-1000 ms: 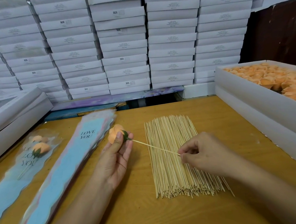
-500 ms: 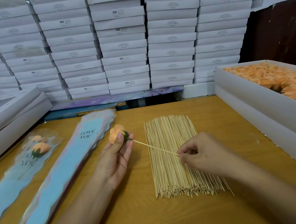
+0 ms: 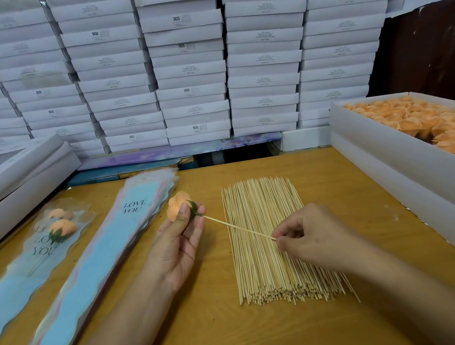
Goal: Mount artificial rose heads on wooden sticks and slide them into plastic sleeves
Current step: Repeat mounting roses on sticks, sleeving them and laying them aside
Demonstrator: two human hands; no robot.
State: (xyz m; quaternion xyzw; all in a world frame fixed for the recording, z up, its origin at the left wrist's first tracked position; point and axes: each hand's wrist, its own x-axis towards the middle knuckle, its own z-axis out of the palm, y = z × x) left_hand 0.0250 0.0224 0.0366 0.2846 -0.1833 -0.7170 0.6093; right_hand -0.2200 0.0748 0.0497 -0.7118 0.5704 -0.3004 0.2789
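My left hand [image 3: 178, 246] holds an orange rose head [image 3: 176, 205] with a green base between thumb and fingers, above the table. A thin wooden stick [image 3: 237, 227] runs from the rose's base to my right hand [image 3: 313, 237], which pinches its other end. Under the right hand lies a big bundle of wooden sticks [image 3: 272, 273]. To the left lies a stack of blue "LOVE YOU" plastic sleeves [image 3: 91, 269]. Further left, finished roses in sleeves [image 3: 57, 230] lie flat on the table.
An open white box of orange rose heads [image 3: 416, 123] stands on another white box at the right edge of the wooden table [image 3: 222, 334]. White boxes [image 3: 18, 175] sit at the left. Stacks of white cartons [image 3: 188, 65] fill the back wall.
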